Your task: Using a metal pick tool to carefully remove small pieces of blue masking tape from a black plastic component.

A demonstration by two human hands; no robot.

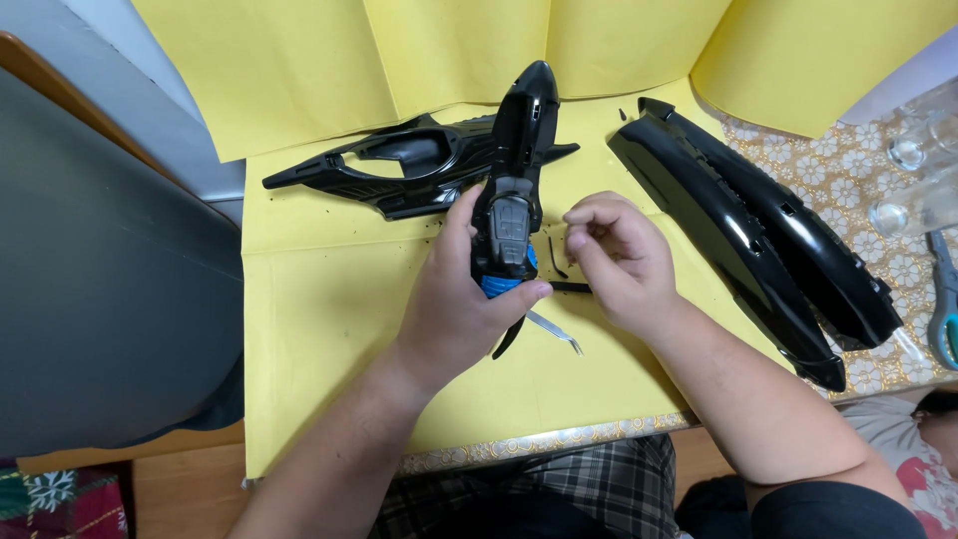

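Table (878, 374) covered by yellow paper sheets (329, 299); patterned floral cloth shows at right edge and front rim. More yellow sheets stand behind as backdrop. Grey dark surface at left, partly out of view.

Long glossy black plastic hull shell (738, 230) lies diagonally at right, its near tip over the cloth. Black winged frame part (399, 165) lies flat at back left, partly hidden behind the held piece.

Left hand (454, 299) clenched around black toy body section (514, 170), upright over table centre, blue part at its base. Right hand (619, 255) pinched beside it; what it grips too small to tell. Thin metal tool (557, 332) below, partly covered. Scissors (943, 309) cut off right.
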